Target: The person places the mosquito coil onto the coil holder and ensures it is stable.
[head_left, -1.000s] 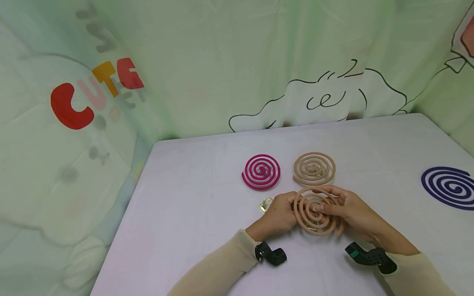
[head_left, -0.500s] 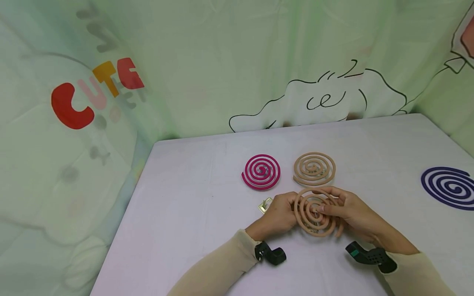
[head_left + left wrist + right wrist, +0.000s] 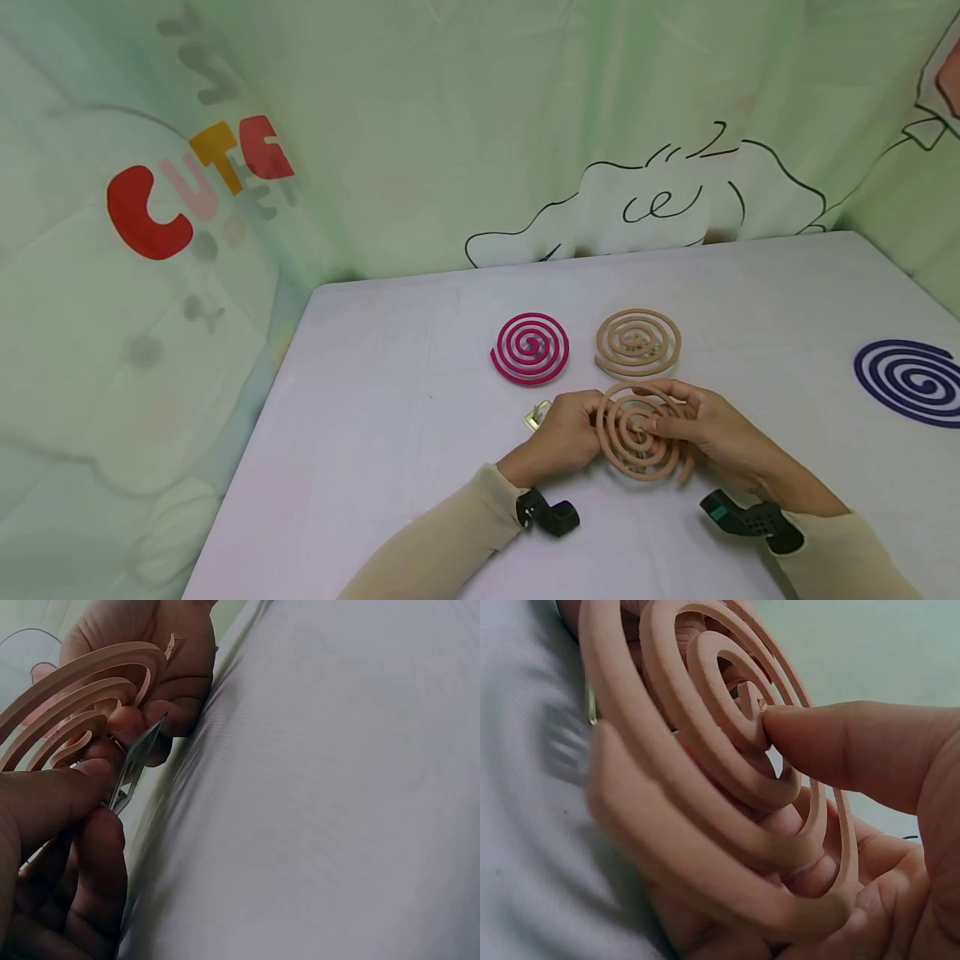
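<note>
In the head view my right hand (image 3: 723, 433) holds a tan mosquito coil (image 3: 712, 889), tilted up off the table. Its thumb presses near the coil's centre, and its other fingers lie behind the rings. My left hand (image 3: 564, 437) is at the coil's left side. The left wrist view shows its thumb and fingers pinching a thin metal coil stand (image 3: 139, 757) close behind the coil's centre. Whether the stand's tip is through the centre cannot be told. Just left of that hand, another shiny metal stand (image 3: 535, 414) lies partly hidden on the table.
Behind the hands, a magenta coil (image 3: 531, 345) and another tan coil (image 3: 633, 337) rest on the white-covered table (image 3: 375, 467), with bits of metal showing through their rings. A dark blue coil (image 3: 927, 385) lies far right, cut by the frame edge. A printed curtain (image 3: 420, 150) stands behind.
The held coil has dipped very slightly toward the table's front. Both hands keep nearly the same place and grip.
</note>
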Action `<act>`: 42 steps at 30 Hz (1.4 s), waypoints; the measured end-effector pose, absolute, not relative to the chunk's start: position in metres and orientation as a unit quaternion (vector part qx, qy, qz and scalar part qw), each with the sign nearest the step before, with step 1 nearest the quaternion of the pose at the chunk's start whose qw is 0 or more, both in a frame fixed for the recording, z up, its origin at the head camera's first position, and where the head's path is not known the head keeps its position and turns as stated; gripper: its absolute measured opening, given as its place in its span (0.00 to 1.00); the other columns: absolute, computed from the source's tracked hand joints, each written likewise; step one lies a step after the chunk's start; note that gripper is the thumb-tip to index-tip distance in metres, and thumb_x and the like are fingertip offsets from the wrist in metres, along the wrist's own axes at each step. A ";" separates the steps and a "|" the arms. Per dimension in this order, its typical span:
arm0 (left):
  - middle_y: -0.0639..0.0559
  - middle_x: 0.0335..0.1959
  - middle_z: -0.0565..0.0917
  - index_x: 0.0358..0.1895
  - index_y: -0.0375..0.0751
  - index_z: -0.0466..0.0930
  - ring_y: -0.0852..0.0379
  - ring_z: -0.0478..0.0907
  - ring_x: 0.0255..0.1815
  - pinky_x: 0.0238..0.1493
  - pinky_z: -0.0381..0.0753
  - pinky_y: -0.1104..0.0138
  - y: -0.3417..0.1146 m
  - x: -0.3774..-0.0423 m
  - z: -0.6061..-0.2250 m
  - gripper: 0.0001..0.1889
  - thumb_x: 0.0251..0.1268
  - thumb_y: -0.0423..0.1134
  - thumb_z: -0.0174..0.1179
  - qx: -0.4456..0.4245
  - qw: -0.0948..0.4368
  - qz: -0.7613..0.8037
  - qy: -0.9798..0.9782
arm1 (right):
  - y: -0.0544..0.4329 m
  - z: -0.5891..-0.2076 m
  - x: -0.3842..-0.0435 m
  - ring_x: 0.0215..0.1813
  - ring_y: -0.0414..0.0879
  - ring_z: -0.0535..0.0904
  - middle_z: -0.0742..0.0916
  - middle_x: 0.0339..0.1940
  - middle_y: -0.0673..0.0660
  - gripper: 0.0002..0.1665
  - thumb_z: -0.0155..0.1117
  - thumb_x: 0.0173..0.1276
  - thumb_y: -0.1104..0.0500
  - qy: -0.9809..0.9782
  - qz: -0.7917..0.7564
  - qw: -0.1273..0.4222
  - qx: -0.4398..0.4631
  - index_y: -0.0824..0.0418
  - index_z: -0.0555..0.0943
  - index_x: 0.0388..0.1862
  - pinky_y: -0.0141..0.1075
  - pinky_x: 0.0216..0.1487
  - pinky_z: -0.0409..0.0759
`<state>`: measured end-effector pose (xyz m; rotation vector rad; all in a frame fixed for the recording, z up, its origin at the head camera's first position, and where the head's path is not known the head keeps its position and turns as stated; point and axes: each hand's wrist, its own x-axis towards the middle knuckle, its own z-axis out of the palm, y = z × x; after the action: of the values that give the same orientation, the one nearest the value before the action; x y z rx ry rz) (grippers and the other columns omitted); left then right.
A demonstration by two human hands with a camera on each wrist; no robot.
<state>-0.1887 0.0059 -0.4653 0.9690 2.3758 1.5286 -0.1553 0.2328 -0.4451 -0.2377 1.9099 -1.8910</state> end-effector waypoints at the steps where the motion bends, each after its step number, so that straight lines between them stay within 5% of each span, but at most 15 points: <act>1: 0.60 0.19 0.74 0.29 0.38 0.86 0.74 0.64 0.24 0.25 0.65 0.79 0.006 -0.189 -0.465 0.06 0.63 0.33 0.73 0.319 0.085 0.513 0.792 | 0.233 -0.445 -0.155 0.28 0.42 0.84 0.88 0.29 0.54 0.24 0.61 0.78 0.64 0.692 -0.682 0.220 -0.086 0.54 0.72 0.70 0.40 0.17 0.81; 6: 0.60 0.21 0.79 0.35 0.38 0.87 0.74 0.67 0.26 0.28 0.68 0.79 0.006 -0.190 -0.464 0.03 0.64 0.32 0.72 0.309 0.115 0.522 0.786 | 0.233 -0.445 -0.156 0.28 0.43 0.84 0.87 0.28 0.55 0.28 0.62 0.78 0.63 0.699 -0.675 0.220 -0.080 0.61 0.68 0.74 0.42 0.18 0.82; 15: 0.54 0.46 0.90 0.55 0.40 0.85 0.75 0.72 0.39 0.46 0.74 0.80 0.001 -0.194 -0.461 0.14 0.70 0.28 0.64 0.305 0.153 0.517 0.785 | 0.233 -0.445 -0.156 0.26 0.44 0.84 0.87 0.28 0.54 0.30 0.63 0.78 0.62 0.707 -0.668 0.222 -0.070 0.64 0.66 0.74 0.45 0.19 0.84; 21: 0.53 0.48 0.88 0.62 0.42 0.83 0.72 0.73 0.41 0.47 0.74 0.78 -0.001 -0.199 -0.463 0.16 0.77 0.29 0.56 0.297 0.159 0.517 0.787 | 0.233 -0.445 -0.156 0.27 0.46 0.86 0.88 0.28 0.56 0.27 0.62 0.78 0.63 0.694 -0.678 0.230 -0.080 0.60 0.68 0.71 0.48 0.21 0.85; 28: 0.45 0.49 0.89 0.65 0.36 0.78 0.70 0.81 0.40 0.42 0.81 0.75 0.000 -0.199 -0.463 0.20 0.77 0.26 0.45 0.218 0.227 0.622 0.718 | 0.233 -0.443 -0.156 0.28 0.47 0.85 0.88 0.29 0.57 0.37 0.63 0.78 0.62 0.707 -0.664 0.232 -0.070 0.74 0.58 0.76 0.50 0.23 0.86; 35: 0.41 0.51 0.87 0.66 0.35 0.77 0.62 0.84 0.43 0.42 0.85 0.70 0.002 -0.196 -0.462 0.20 0.81 0.32 0.40 0.164 0.241 0.682 0.670 | 0.232 -0.443 -0.156 0.29 0.47 0.86 0.88 0.30 0.58 0.39 0.63 0.77 0.63 0.710 -0.662 0.234 -0.062 0.76 0.56 0.76 0.50 0.25 0.86; 42: 0.54 0.44 0.86 0.70 0.44 0.75 0.70 0.78 0.39 0.43 0.77 0.74 0.002 -0.192 -0.460 0.21 0.78 0.41 0.56 0.206 0.187 0.609 0.743 | 0.231 -0.443 -0.156 0.29 0.47 0.85 0.88 0.30 0.57 0.40 0.64 0.76 0.63 0.713 -0.660 0.231 -0.052 0.76 0.55 0.76 0.48 0.24 0.86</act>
<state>-0.1920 0.0024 -0.4598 0.5791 2.0899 1.7143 -0.1558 0.2312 -0.4431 -0.1436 1.9603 -1.8164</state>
